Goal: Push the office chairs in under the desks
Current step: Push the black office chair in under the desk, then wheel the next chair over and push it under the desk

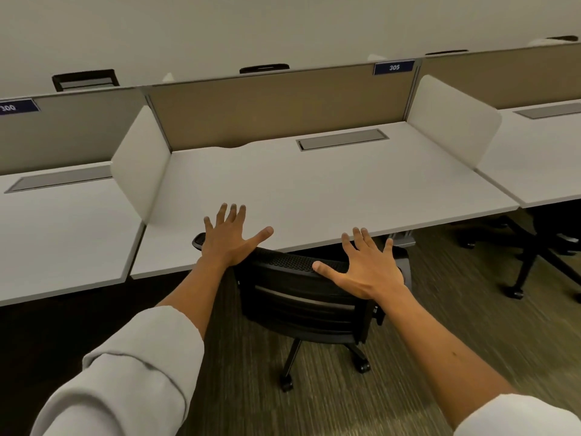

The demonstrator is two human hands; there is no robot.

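A black mesh-backed office chair point(301, 297) stands at the front edge of the white middle desk point(314, 190), its seat hidden beneath the desktop and its backrest top against the desk edge. My left hand point(231, 237) hovers over the left end of the backrest top, fingers spread, holding nothing. My right hand point(367, 265) is spread flat over the right end of the backrest top, thumb lying on the mesh rim. Whether the palms touch the chair I cannot tell. Both sleeves are grey and pushed up.
White desks stand to the left point(63, 228) and right point(540, 155), split off by white side screens point(141, 165) and tan back panels. Another black chair point(534, 250) sits under the right desk. A sign point(394, 67) reads 305. Striped carpet covers the floor.
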